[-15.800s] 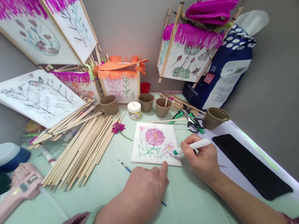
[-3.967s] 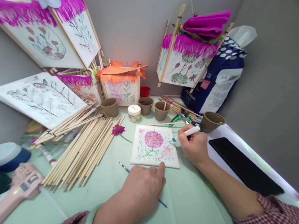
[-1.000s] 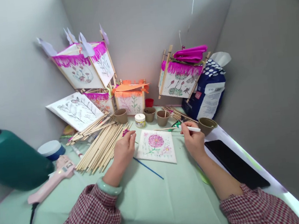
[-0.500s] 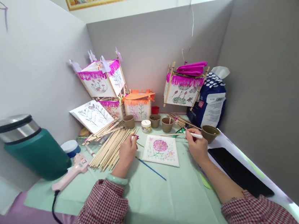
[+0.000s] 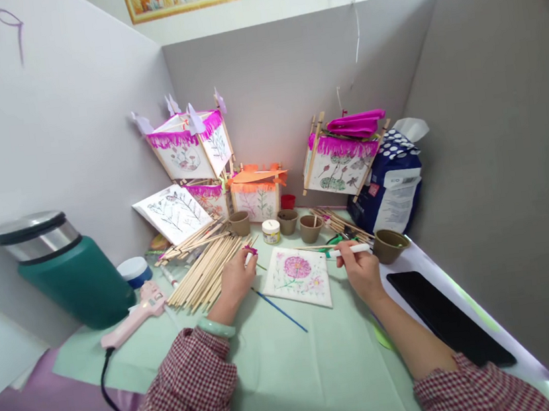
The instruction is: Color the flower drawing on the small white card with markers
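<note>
My right hand point(image 5: 360, 270) is closed around a white marker point(image 5: 354, 249), held nearly level with its tip pointing left toward the card. Just left of that tip lies a square white card point(image 5: 285, 289) with a pink flower and green leaves on it. On the card's other side, my left hand point(image 5: 237, 278) is pinched on a small white piece point(image 5: 248, 258). A magenta bit point(image 5: 251, 251) shows at those fingertips; I cannot tell if it is part of the same piece. A thin blue stick point(image 5: 281, 310) lies between the left hand and the card.
Bamboo sticks point(image 5: 203, 277) lie left of my left hand, near a pink glue gun point(image 5: 135, 316) and a green bottle point(image 5: 76, 276). Paper lanterns point(image 5: 188, 153), brown pots point(image 5: 311, 229) and a white-lidded jar point(image 5: 271, 232) stand behind. A black phone point(image 5: 443, 315) lies at right.
The marker has turned from slanting to nearly level, its tip now nearer the card. My left hand has barely moved. The whole view has shifted slightly.
</note>
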### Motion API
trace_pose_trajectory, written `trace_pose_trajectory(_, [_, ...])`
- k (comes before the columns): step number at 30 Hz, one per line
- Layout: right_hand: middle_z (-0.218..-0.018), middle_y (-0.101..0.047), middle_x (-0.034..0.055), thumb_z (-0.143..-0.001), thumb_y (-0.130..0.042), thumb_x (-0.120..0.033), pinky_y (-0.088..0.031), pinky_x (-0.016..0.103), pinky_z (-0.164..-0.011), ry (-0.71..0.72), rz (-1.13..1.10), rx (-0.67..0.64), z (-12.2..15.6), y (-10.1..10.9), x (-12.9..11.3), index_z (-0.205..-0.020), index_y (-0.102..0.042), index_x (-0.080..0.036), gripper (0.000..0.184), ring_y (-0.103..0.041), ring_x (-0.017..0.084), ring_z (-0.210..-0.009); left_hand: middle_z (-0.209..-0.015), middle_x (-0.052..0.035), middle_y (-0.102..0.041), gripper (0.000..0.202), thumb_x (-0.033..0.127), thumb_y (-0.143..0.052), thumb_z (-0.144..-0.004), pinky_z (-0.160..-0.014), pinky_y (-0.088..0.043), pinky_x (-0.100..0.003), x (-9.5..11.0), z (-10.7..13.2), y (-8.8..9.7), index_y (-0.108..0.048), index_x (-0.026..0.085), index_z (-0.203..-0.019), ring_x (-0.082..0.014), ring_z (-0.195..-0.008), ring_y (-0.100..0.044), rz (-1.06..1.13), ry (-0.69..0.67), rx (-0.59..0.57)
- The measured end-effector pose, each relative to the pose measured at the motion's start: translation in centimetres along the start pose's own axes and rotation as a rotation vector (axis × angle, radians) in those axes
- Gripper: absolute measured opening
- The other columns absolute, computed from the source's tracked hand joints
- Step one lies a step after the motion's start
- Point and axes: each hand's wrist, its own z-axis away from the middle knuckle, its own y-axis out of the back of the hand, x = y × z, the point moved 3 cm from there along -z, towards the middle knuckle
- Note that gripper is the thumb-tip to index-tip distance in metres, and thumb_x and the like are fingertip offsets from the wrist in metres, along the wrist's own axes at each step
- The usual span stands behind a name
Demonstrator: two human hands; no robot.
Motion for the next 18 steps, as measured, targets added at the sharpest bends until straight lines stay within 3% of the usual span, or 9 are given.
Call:
trace_pose_trajectory(8, [-0.054,-0.056,-0.0016,-0.094,-0.047,-0.056,-0.037,0.027,-0.051,-0.02,-0.079,0.012,-0.02,0.11,0.42,-0.078,-0.063,-0.019,0.043,-0.049,0.014,-0.05,-0.063,-0.0001,-0.064,0.032,0.035,-0.042,-0.097,-0.065,-0.036,-0.027,0.38,0.07,-0.03,-0.061,0.02,-0.076,-0.0163,-0.063,-0.059,0.027,-0.032,-0.03])
trace_pose_trajectory(13, [-0.053,-0.054,-0.0017,-0.095,-0.043,-0.055,-0.035,0.026,-0.049,-0.044,-0.164,-0.004,-0.11,-0.03,0.5,-0.077,-0.063,-0.02,0.044,-0.046,0.013,-0.049,-0.062,0.0001,-0.06,0.032,0.033,-0.037,-0.099,-0.063,-0.035,-0.027,0.72,0.21,-0.01,-0.056,0.021,-0.077,-0.0168,-0.062,-0.058,0.022,-0.036,-0.014])
trace_pose_trajectory(18, [-0.054,-0.056,-0.0015,-0.092,-0.052,-0.056,-0.035,0.025,-0.048,-0.096,-0.22,-0.019,0.07,-0.43,0.41,-0.079,-0.063,-0.019,0.04,-0.047,0.013,-0.05,-0.066,-0.0005,-0.058,0.019,0.033,-0.046,-0.094,-0.061,-0.032,-0.029,1.0,0.56,-0.07,-0.055,0.021,-0.083,-0.0195,-0.064,-0.057,-0.011,-0.074,-0.004])
